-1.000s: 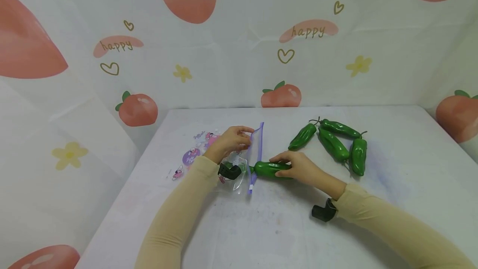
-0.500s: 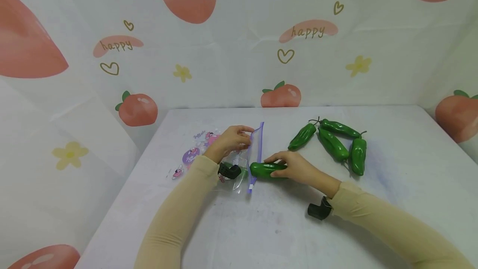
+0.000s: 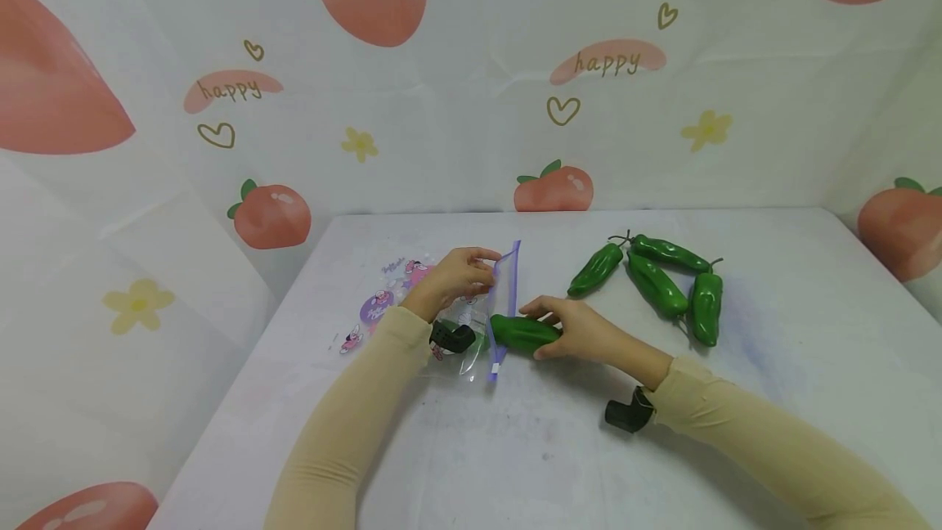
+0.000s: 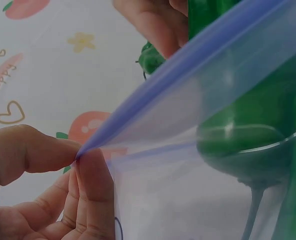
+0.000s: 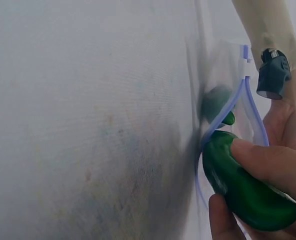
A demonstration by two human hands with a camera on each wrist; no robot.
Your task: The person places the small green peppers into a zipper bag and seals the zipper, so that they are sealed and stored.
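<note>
A clear zip bag [image 3: 504, 289] with purple edging and pink cartoon prints lies on the table, its mouth facing right. My left hand [image 3: 459, 275] pinches the bag's far rim between thumb and fingers, as the left wrist view shows up close. My right hand [image 3: 581, 330] grips a green pepper [image 3: 524, 334] by its rear end, thumb on the near side. The pepper's stem end is inside the bag mouth, seen through the plastic in the left wrist view. Another green pepper [image 5: 219, 105] shows inside the bag, partly hidden by my left forearm in the head view.
Several green peppers [image 3: 657, 286] lie in a loose cluster on the white table [image 3: 559, 456], to the right beyond my right hand. A printed cloth backdrop [image 3: 456, 105] rises behind the table. A black wrist camera [image 3: 630, 414] hangs under my right wrist.
My right hand has moved left and pushed the pepper's stem end through the bag mouth. My left hand keeps its pinch on the rim without moving. The clustered peppers stay put.
</note>
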